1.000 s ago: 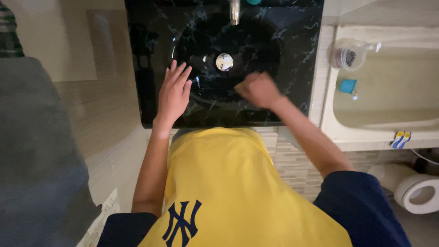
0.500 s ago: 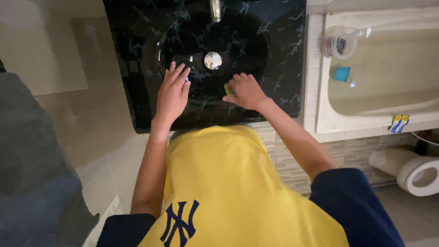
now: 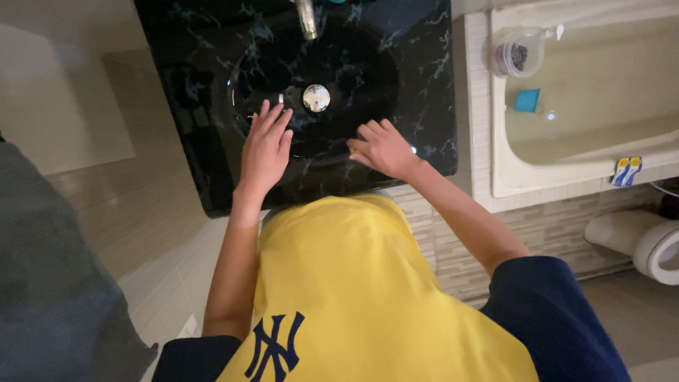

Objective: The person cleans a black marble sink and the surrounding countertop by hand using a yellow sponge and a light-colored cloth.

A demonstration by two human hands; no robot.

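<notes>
Both hands inside round black marble sink basin [image 3: 368, 64]: left hand [image 3: 265, 148] flat, fingers spread, at 9 o'clock of the chrome drain plug [image 3: 316, 97]; right hand [image 3: 382, 147] curled, contents unclear, near front rim.

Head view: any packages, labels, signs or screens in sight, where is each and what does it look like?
Clear plastic container: on the tiled ledge right of the black sink, round, dark contents.
Small package: on the bathtub rim at right, flat, blue and yellow.
Blue block: inside the tub, square; kind unclear.
No signs or screens.
</notes>
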